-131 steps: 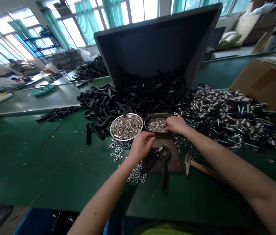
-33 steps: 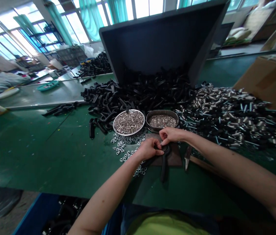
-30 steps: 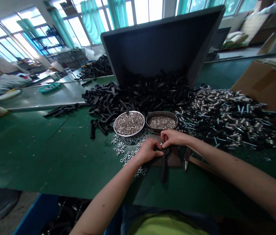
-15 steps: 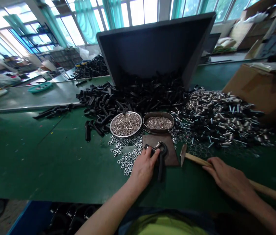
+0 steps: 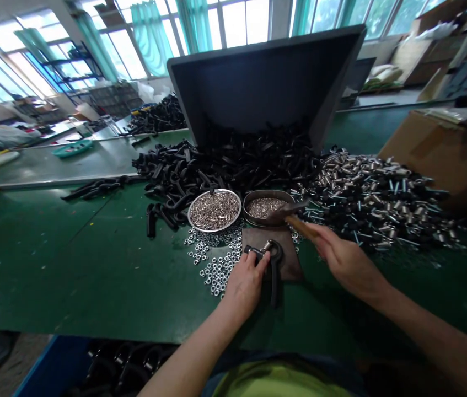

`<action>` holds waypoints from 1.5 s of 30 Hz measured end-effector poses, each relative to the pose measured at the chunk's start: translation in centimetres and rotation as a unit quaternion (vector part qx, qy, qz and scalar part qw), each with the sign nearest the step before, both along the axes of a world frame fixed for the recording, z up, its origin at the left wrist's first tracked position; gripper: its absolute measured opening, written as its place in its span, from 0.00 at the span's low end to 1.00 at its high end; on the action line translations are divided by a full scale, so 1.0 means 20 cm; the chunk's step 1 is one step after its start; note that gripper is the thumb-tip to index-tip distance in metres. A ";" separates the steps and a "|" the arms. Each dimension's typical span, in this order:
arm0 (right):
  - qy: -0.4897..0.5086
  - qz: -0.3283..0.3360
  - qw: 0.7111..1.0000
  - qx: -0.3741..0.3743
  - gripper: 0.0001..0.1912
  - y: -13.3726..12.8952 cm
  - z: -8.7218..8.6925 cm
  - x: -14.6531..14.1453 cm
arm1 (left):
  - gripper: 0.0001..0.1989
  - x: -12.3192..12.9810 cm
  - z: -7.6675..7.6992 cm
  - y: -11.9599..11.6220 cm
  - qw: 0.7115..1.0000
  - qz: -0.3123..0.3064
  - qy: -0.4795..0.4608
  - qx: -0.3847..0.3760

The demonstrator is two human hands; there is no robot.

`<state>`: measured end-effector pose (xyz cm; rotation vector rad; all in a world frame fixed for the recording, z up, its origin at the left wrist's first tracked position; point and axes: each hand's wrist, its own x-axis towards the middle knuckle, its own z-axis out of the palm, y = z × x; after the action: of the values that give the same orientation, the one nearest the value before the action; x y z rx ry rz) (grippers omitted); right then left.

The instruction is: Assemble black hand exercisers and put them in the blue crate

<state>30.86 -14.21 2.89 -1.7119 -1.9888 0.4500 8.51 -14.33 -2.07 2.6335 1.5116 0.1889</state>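
Your left hand [image 5: 245,282] is partly closed at the near left of the brown plate [image 5: 291,263], with thumb and bent fingers steadying the black handle piece [image 5: 275,273]. That piece lies on the plate: its curved end sits on the plate's surface, while one leg reaches past the near edge toward you. A silver spring [image 5: 267,246] shows at the curved end, above your fingertips as you look down on the plate. Your palm hides part of the other leg.

Your right hand [image 5: 347,263], to the right of the plate, is wrapped firmly around the wooden handle of the hammer [image 5: 301,226]. You have the hammer raised, its head showing beyond the plate's far edge, in front of the oval tin [image 5: 268,193]. That tin of small metal bits stands just beyond the plate. The round dish [image 5: 216,230], heaped with metal pins, stands beyond the plate and to its left.

Loose nuts [image 5: 219,273] are scattered along the plate's left side. Well beyond the plate, black parts [image 5: 171,171] spill from a tipped grey bin [image 5: 258,82]. A mixed heap of silver and black pieces [image 5: 374,198] spreads to the plate's far right.
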 end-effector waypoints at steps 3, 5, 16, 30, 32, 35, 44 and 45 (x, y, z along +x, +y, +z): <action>-0.013 -0.014 0.999 0.026 0.21 -0.01 -0.03 0.00 | 0.27 0.00 -0.01 0.00 1.000 0.004 -0.014 0.004; -0.061 0.025 0.997 -0.031 0.20 -0.01 -0.09 0.00 | 0.27 0.00 -0.01 -0.01 1.000 0.009 -0.018 0.006; 0.040 0.000 0.998 0.038 0.23 -0.21 0.02 -0.03 | 0.13 -0.04 -0.13 -0.07 0.976 0.087 -0.199 0.036; -0.094 0.076 0.990 -0.073 0.19 -0.14 -0.10 -0.04 | 0.06 -0.02 -0.09 -0.01 0.983 0.106 -0.152 0.003; -0.109 0.065 0.990 -0.058 0.19 -0.15 -0.16 0.01 | 0.05 -0.03 -0.08 0.01 0.983 0.110 -0.143 -0.016; -0.138 0.042 0.989 0.040 0.20 -0.21 -0.25 0.12 | 0.04 -0.08 -0.04 0.04 0.978 0.127 -0.162 -0.027; -0.263 0.020 0.953 0.152 0.17 -0.28 -0.36 0.40 | 0.20 -0.85 0.03 0.00 0.896 0.424 -0.129 0.015; -0.246 0.021 0.959 0.140 0.17 -0.22 -0.33 0.40 | 0.21 -0.95 0.01 -0.02 0.882 0.460 -0.102 0.010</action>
<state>38.79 -18.51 -3.63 -1.7142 -2.2916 -0.2701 -10.55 -14.74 -1.87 1.6035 2.5156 0.5179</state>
